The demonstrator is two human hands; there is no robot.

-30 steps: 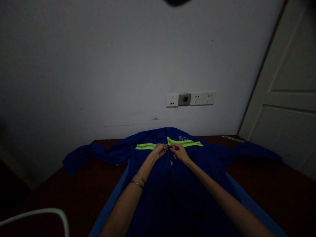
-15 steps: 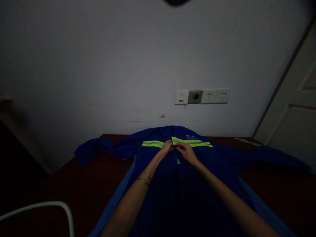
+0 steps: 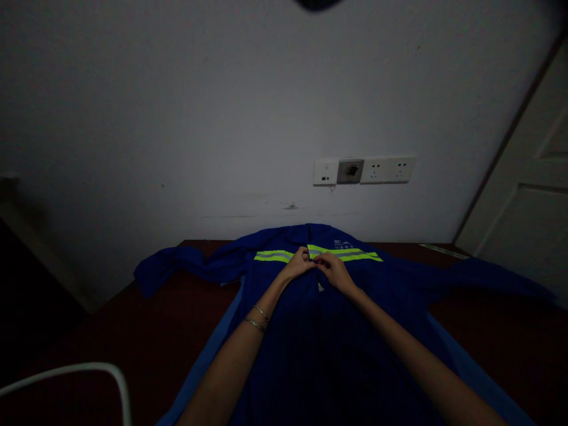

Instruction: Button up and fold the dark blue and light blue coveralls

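1. Your blue jacket (image 3: 319,343) lies front up on the dark red tabletop (image 3: 177,307), collar end by the wall (image 3: 248,118), with a lighter blue cloth (image 3: 215,343) showing from under both its sides.
2. Your left hand (image 3: 298,265) is curled in at the front edge, fingers bent and thumb reaching toward the other hand; it appears to pinch the fabric there, level with the left reflective stripe (image 3: 274,256).
3. Your right hand (image 3: 332,271) has its fingertips drawn together on the facing edge, just below the right reflective stripe (image 3: 346,254). The two hands nearly meet, and it is too dark for you to tell whether a fastener sits between them.
4. Expect soft, limp cloth, probably of medium weight: it should crease and follow your fingers, with little risk of breaking and not much slip.
5. The front edges, likely doubled, should feel firmest, so a thumb-and-finger pinch close to the edge suits them best.
6. Both sleeves (image 3: 164,266) lie spread outward, well apart from your hands; tugging hard at the front could drag them along.
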